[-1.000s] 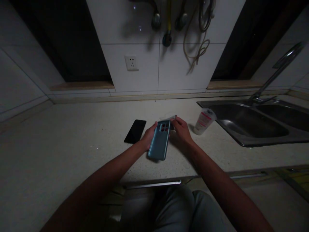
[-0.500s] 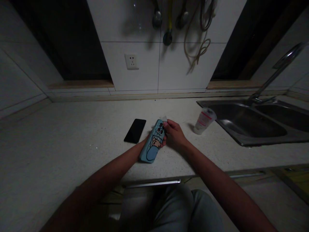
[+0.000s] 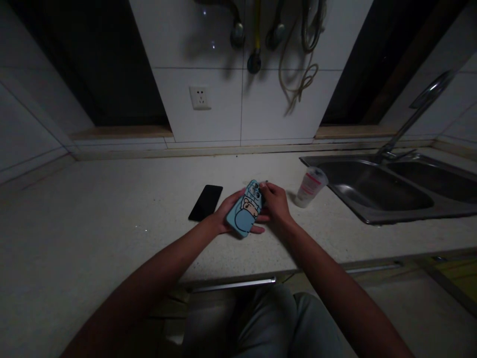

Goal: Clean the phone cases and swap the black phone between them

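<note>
A light blue phone case (image 3: 243, 219) with a cartoon figure on its back is held tilted above the counter, camera cutouts towards the top. My left hand (image 3: 222, 215) cradles it from the left and beneath, and some of its fingertips show past the case's right edge. At the upper right corner, my right hand (image 3: 276, 202) grips the case between thumb and fingers. Whether a phone sits inside the case I cannot tell. Just left of my left hand, a black phone (image 3: 206, 202) lies flat with its dark screen up.
A clear plastic cup (image 3: 310, 187) with red print stands right of my right hand. Further right is a steel double sink (image 3: 367, 219) with a tap (image 3: 404, 119). Behind the counter (image 3: 112, 199), a socket (image 3: 200, 98) and hanging pipes (image 3: 254, 59) are on the tiled wall.
The phone case has swung up and slightly right, its lower end lifting away from my left forearm. My left hand, mostly hidden behind it before, now shows beneath and beside it.
</note>
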Tool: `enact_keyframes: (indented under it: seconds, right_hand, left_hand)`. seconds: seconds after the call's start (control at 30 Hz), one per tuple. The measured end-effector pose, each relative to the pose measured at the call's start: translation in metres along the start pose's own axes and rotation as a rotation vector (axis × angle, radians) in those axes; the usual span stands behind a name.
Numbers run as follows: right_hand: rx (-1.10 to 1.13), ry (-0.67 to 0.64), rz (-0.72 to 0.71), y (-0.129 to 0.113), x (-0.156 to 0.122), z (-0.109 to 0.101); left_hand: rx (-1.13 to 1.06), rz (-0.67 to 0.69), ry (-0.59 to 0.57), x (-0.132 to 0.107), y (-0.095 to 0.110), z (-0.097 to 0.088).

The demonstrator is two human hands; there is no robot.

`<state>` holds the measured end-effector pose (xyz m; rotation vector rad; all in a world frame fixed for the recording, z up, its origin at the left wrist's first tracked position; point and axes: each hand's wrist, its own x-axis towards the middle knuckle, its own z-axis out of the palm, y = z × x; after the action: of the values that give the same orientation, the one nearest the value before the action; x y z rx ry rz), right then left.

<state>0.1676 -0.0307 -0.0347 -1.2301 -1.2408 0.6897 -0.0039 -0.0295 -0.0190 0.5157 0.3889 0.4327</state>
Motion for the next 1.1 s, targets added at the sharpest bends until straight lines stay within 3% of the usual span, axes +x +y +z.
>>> enact_keyframes:
  seconds: [0.17,0.3,0.43,0.57,0.7,0.87,1.1]
  right_hand:
    - [-0.058,-0.009,-0.078,-0.010,-0.007,0.002]
    - [-0.247,-0.277,-0.321,-0.013,-0.016,0.007]
    - [-0.173,-0.500,-0.477,-0.015,-0.020,0.008]
    - [-0.027,-0.688,-0.487,-0.022,-0.022,0.004]
    - [0.037,-0.776,-0.408,-0.029,-0.025,-0.001]
    - [0.005,-0.689,-0.328,-0.032,-0.025,-0.005]
    - [-0.199,-0.334,-0.351,-0.030,-0.017,-0.003]
  left_hand:
    - [-0.016,0.097,0.139,0.009,-0.004,-0.002]
    - [-0.044,0.169,0.263,0.013,-0.005,-0.004]
    - [-0.127,0.232,0.308,0.013,-0.003,-0.003]
    - [-0.161,0.296,0.307,0.011,-0.003,-0.007]
    - [-0.172,0.368,0.347,0.016,0.001,-0.015]
    - [-0.180,0.387,0.371,0.018,0.007,-0.017]
    - [-0.122,0.355,0.382,0.014,0.007,-0.008]
